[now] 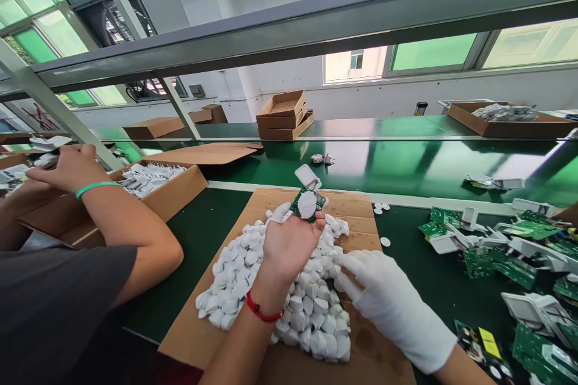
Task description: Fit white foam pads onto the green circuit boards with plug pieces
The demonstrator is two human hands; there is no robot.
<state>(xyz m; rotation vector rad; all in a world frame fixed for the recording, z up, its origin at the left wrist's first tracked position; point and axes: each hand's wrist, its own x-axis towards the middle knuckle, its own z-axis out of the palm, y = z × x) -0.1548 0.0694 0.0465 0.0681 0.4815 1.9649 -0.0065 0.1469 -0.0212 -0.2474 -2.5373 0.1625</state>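
My bare left hand, with a red cord at the wrist, is closed around a green circuit board above the heap. A round white disc lies on the board's face, and a white plastic frame sticks up behind it. Beneath spreads a heap of small white rounded pieces on a flat cardboard sheet. My right hand, in a white glove, is at the heap's right edge with its fingers bent together; whatever lies between the fingertips is hidden.
Several circuit boards with white parts lie piled at right. Loose white discs rest beside the cardboard. At left, a co-worker's arm reaches near a box of white parts. A metal beam crosses overhead; stacked cardboard trays stand behind.
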